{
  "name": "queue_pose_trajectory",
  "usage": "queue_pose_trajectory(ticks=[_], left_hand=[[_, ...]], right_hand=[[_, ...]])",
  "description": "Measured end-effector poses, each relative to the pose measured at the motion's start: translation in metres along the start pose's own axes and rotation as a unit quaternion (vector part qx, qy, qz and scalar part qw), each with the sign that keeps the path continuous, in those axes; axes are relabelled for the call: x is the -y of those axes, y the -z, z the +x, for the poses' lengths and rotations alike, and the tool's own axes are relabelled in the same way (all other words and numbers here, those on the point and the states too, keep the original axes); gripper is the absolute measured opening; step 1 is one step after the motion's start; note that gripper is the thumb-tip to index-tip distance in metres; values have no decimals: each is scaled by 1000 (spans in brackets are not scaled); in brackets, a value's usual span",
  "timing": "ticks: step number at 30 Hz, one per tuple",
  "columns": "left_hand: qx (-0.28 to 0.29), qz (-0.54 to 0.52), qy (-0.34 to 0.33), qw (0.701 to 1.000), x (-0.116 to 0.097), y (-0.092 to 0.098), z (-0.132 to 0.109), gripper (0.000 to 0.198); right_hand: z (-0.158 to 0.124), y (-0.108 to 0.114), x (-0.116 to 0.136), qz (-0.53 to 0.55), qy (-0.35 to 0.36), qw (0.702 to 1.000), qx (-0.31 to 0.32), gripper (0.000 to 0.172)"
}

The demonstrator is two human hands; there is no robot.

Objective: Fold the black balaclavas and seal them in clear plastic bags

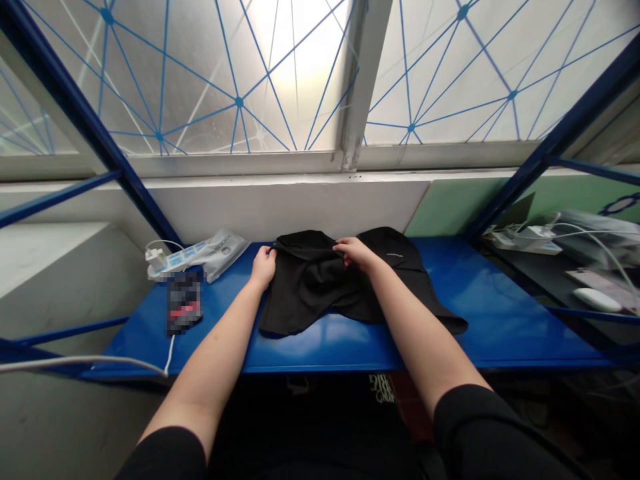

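A black garment that looks like a pair of shorts (320, 287) lies rumpled across the blue shelf (330, 347). Its right part bears a small pale logo, and its lower edge spreads towards the shelf's right side. At the top left corner, my left hand (263, 267) pinches the cloth between thumb and fingers. My right hand (354, 252) grips the upper edge near the middle, the fingers closed on the fabric. Between my hands the edge is drawn fairly straight, with a loose fold sagging below it.
Left of the garment lie a phone-like device (184, 303) on a white cable, a power strip (183, 259) and a grey plastic bag (227, 252). Blue metal posts (135, 193) flank the shelf. A white mouse (597, 299) sits on a dark surface at right.
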State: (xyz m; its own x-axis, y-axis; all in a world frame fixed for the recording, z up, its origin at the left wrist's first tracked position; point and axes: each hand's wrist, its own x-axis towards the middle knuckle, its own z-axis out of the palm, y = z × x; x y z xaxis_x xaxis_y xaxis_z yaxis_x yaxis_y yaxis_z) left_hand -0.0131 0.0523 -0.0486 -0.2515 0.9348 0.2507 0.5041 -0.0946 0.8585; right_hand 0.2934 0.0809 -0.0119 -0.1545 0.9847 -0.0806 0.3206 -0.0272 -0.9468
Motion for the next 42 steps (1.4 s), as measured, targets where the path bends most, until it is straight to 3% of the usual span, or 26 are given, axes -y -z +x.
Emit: queue_pose_trajectory(ticks=[3, 7, 11, 14, 16, 18, 20, 22, 24, 27, 31, 34, 36, 39, 40, 42], left_hand=[[17, 49, 8, 999, -4, 3, -5, 34], [56, 183, -46, 981, -15, 9, -14, 61], [85, 251, -96, 960, -23, 12, -21, 68], [63, 323, -130, 935, -41, 19, -30, 54], [46, 352, -186, 916, -62, 22, -43, 29], [118, 330, -272, 896, -87, 19, -62, 19], [235, 304, -344, 857, -107, 8, -87, 32], [293, 299, -393, 818, -118, -10, -110, 45], [300, 325, -413, 796, -121, -29, -128, 43], [290, 336, -403, 800, -119, -41, -137, 22], [315, 221, -486, 785, -121, -24, -136, 13], [369, 187, -480, 774, -122, -14, -139, 6], [392, 208, -443, 779, -120, -17, -142, 17], [349, 269, -413, 797, -115, -30, -147, 54], [331, 288, -420, 794, -113, -35, -149, 58], [317, 310, -446, 778, -111, -42, -153, 44]], right_hand=[[-6, -9, -16, 114, 20, 993, -13, 21], [-3, -18, -27, 100, 53, 993, -39, 15], [1, -16, -28, 103, 44, 991, -68, 18], [-1, -15, -26, 121, 35, 988, -84, 31], [-5, -15, -24, 149, 48, 985, -68, 38], [-11, -17, -21, 178, 71, 981, -42, 41], [-17, -18, -18, 196, 86, 976, -34, 43], [-21, -20, -15, 200, 92, 974, -43, 48], [-24, -21, -14, 193, 94, 975, -51, 53], [-20, -21, -17, 159, 102, 980, -61, 48], [-5, -20, -27, 150, 126, 974, -115, 38], [5, -19, -32, 182, 110, 969, -125, 37], [7, -20, -33, 185, 105, 971, -110, 37], [5, -22, -33, 143, 146, 974, -102, 40], [4, -23, -33, 120, 157, 975, -103, 41], [2, -24, -33, 84, 160, 979, -99, 42]])
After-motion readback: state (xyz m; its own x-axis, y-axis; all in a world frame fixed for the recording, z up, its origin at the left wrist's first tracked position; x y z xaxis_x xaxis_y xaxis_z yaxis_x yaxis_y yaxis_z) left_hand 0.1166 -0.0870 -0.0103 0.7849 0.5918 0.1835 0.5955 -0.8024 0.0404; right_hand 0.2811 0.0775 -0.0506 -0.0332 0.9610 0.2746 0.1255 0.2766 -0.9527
